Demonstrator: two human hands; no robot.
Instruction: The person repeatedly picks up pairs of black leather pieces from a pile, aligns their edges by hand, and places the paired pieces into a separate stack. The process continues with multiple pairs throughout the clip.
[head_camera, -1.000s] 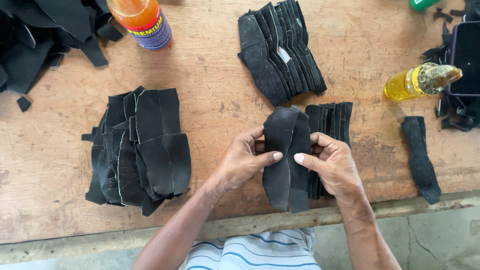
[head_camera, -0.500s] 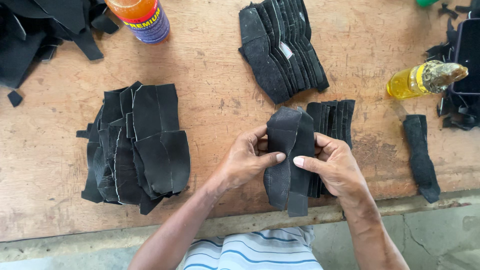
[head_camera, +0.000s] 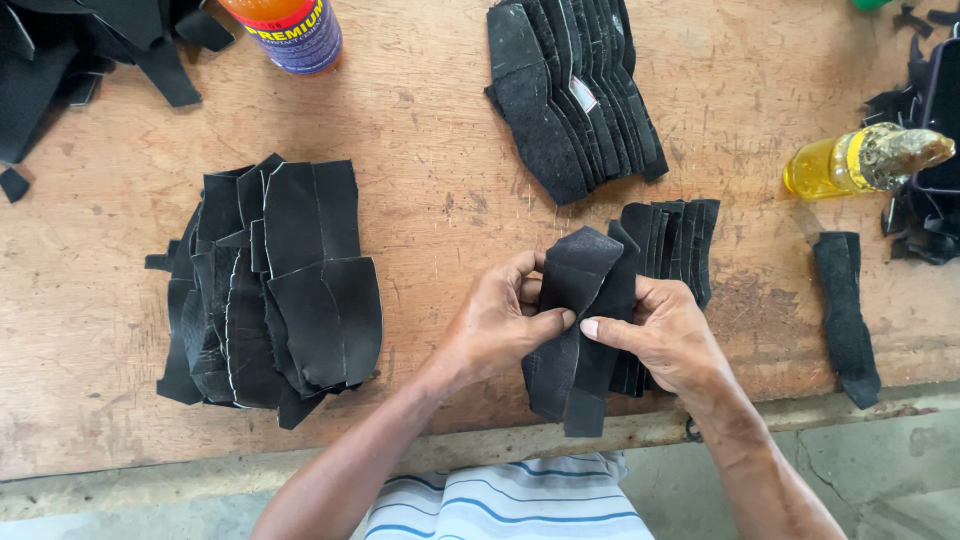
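Two hands hold one black cut piece (head_camera: 580, 330) above the near edge of the wooden bench (head_camera: 440, 210). The left hand (head_camera: 497, 325) and the right hand (head_camera: 665, 335) are both closed on it, thumbs almost meeting. A flat stack of similar pieces (head_camera: 270, 285) lies to the left, another fanned stack (head_camera: 575, 95) farther away.

On the surface (head_camera: 440, 215), one stack of cut pieces (head_camera: 270, 285) lies at centre left and another stack (head_camera: 575, 95) sits at upper centre. A bottle (head_camera: 285, 30) stands at the upper left, a second bottle (head_camera: 860, 160) lies at the right, and a single strip (head_camera: 845, 315) rests below it.
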